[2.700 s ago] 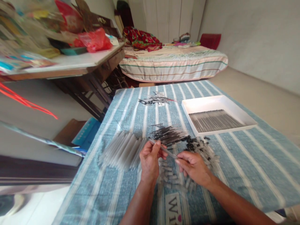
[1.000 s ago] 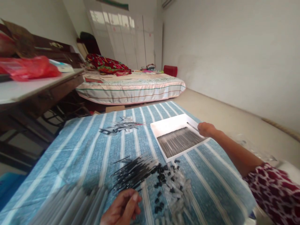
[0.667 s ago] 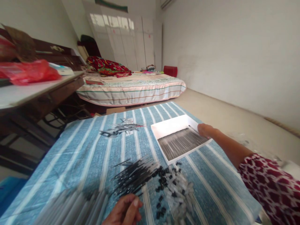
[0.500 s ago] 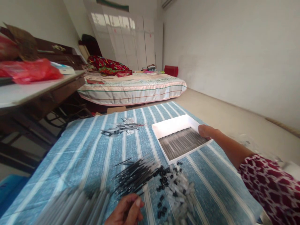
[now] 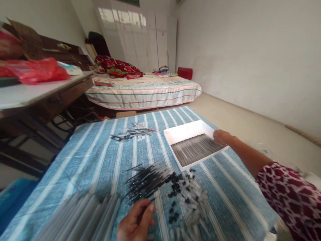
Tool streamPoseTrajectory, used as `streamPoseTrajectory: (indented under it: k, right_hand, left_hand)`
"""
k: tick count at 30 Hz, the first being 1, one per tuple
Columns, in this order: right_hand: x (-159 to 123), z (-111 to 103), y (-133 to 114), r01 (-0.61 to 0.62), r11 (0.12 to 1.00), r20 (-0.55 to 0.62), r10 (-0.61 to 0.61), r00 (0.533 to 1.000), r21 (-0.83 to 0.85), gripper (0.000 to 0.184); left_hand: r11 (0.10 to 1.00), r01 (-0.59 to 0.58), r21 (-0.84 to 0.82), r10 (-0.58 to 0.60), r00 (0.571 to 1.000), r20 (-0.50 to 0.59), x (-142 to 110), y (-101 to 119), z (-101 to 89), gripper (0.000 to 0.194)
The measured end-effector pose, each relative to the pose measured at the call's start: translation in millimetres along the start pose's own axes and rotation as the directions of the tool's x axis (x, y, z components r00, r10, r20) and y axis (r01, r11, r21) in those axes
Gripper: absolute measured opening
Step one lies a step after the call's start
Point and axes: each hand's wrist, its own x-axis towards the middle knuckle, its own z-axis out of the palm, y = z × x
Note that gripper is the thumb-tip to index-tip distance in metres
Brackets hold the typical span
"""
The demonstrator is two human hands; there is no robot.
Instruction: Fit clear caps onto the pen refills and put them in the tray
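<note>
My right hand (image 5: 220,136) reaches out to the right rim of a white tray (image 5: 187,130). A row of assembled pens (image 5: 197,150) lies in the tray. No pen shows in that hand now. My left hand (image 5: 136,221) is at the near edge of the frame, its fingers pinched on a thin black refill at the near end of the black refill pile (image 5: 147,180). Right of the pile lie small black caps (image 5: 175,191) and a heap of clear caps (image 5: 194,204). Clear pen barrels (image 5: 80,217) lie in a blurred heap at the near left.
A blue striped cloth (image 5: 100,160) covers the table. A small bundle of dark parts (image 5: 132,134) lies at its far side. Beyond stands a bed (image 5: 145,92), with a wooden desk (image 5: 42,95) carrying a red bag (image 5: 40,70) to the left. A blue box (image 5: 12,201) sits on the floor.
Both hands held one pen over the piles; my right hand then carried it to the tray, where it no longer shows. My left hand dropped to the refill pile. The view tilted up.
</note>
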Motion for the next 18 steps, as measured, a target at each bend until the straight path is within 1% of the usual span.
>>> streamPoseTrajectory:
  k: [2, 4, 5, 6, 8, 10, 13, 14, 16, 17, 18]
  right_hand:
    - [-10, -4, 0, 0.028, 0.999, -0.08, -0.031, 0.996, -0.043, 0.031]
    - [-22, -8, -2, 0.065, 0.994, -0.152, -0.078, 0.985, -0.09, 0.03]
    - [-28, -9, -5, 0.09, 0.99, -0.178, -0.109, 0.978, -0.11, 0.028]
    - [-34, -10, -8, 0.12, 0.984, -0.2, -0.144, 0.969, -0.128, 0.028]
    - [-50, -8, -16, 0.19, 0.969, -0.236, -0.224, 0.946, -0.158, 0.027]
    - [-69, -3, -27, 0.265, 0.948, -0.263, -0.305, 0.915, -0.177, 0.027]
    - [-104, 14, -46, 0.392, 0.904, -0.305, -0.428, 0.851, -0.173, 0.029]
    - [-115, 21, -53, 0.473, 0.87, -0.33, -0.492, 0.806, -0.142, 0.029]
    - [-137, 35, -68, 0.614, 0.786, -0.341, -0.598, 0.726, -0.072, 0.028]
    - [-147, 43, -75, 0.662, 0.747, -0.339, -0.637, 0.693, -0.051, 0.028]
    - [-156, 50, -83, 0.695, 0.719, -0.329, -0.665, 0.671, -0.037, 0.027]
  left_hand:
    - [0.999, -0.027, 0.019, 0.028, 0.999, -0.016, -2, 5, -0.9, 0.025]
    - [0.998, -0.057, 0.015, 0.058, 0.995, -0.076, -4, 11, -1.8, 0.022]
    - [0.998, -0.065, 0.025, 0.067, 0.995, -0.074, -5, 14, -2.5, 0.022]
    - [0.997, -0.067, 0.044, 0.07, 0.996, -0.054, -6, 16, -3.3, 0.022]
    - [0.994, -0.083, 0.065, 0.087, 0.994, -0.066, -7, 16, -4.9, 0.022]
    - [0.987, -0.119, 0.104, 0.128, 0.988, -0.081, -6, 13, -5.8, 0.021]
    - [0.96, -0.211, 0.185, 0.234, 0.966, -0.111, -4, 5, -5.3, 0.019]
    - [0.943, -0.248, 0.22, 0.278, 0.953, -0.119, -4, 3, -4.9, 0.018]
    - [0.904, -0.314, 0.291, 0.361, 0.924, -0.124, -2, -1, -4.8, 0.017]
    - [0.885, -0.337, 0.321, 0.393, 0.91, -0.129, -1, -2, -5.6, 0.016]
    - [0.872, -0.348, 0.344, 0.414, 0.9, -0.138, 0, -3, -7.0, 0.017]
